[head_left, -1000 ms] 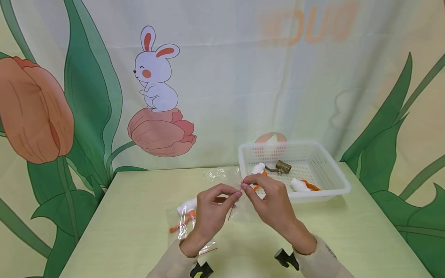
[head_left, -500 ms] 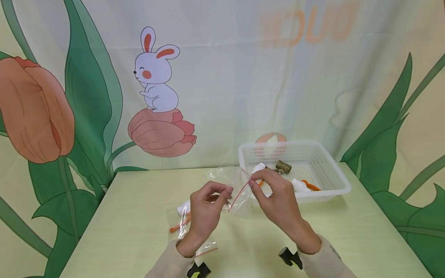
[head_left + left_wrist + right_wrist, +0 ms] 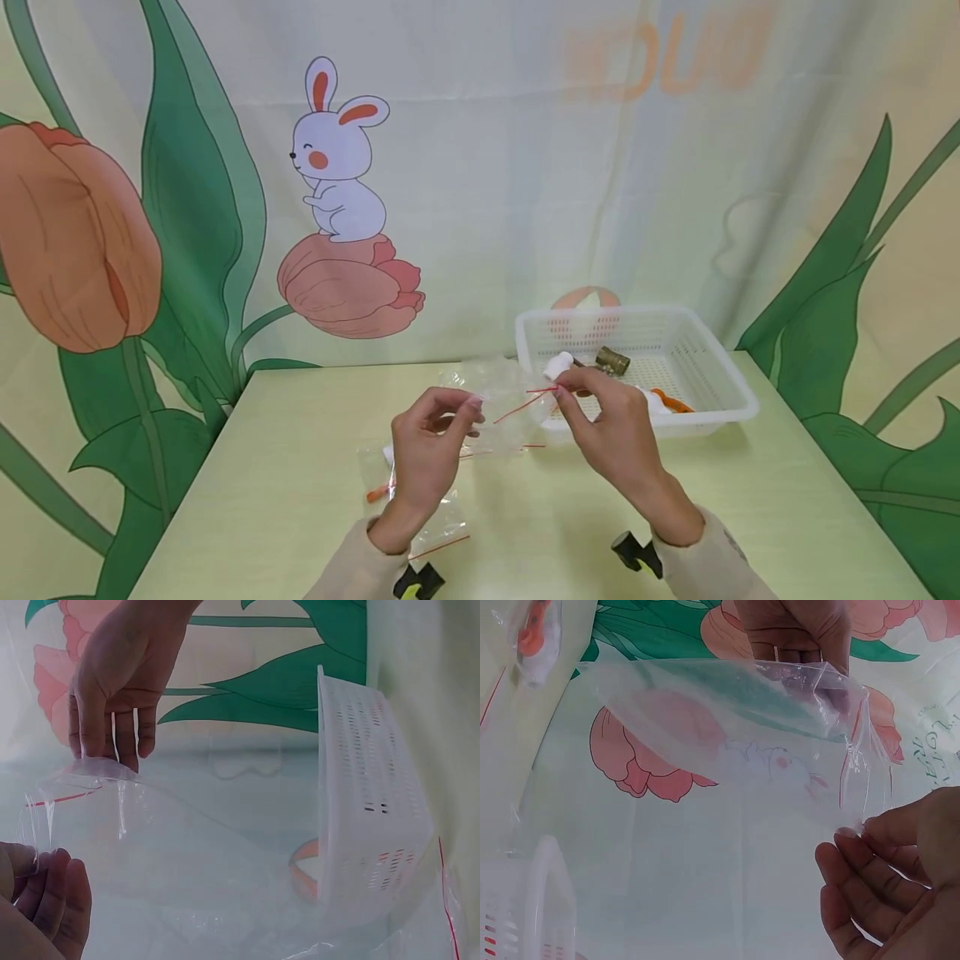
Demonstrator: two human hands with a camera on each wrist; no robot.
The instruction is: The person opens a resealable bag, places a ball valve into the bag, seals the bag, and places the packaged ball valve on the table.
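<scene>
Between both hands hangs a clear zip bag (image 3: 667,712) with a red seal line, its mouth spread apart. My left hand (image 3: 427,450) pinches one side of the mouth between thumb and index finger. On the opposite side, my right hand (image 3: 622,442) pinches the edge at the red line, as the right wrist view shows up close. Below the left hand, another clear bag (image 3: 442,525) lies on the table with a white and orange fitting inside, partly covered by that hand.
A white perforated basket (image 3: 712,367) stands at the back right. In it are a brass fitting (image 3: 612,361) and white pieces (image 3: 558,365) with orange handles (image 3: 671,401). More clear bags (image 3: 468,377) lie left of the basket. A printed curtain (image 3: 480,167) hangs behind the table.
My hands have moved apart, left hand leftward and right hand rightward. The zip bag's mouth has opened from a closed line into two separate red edges.
</scene>
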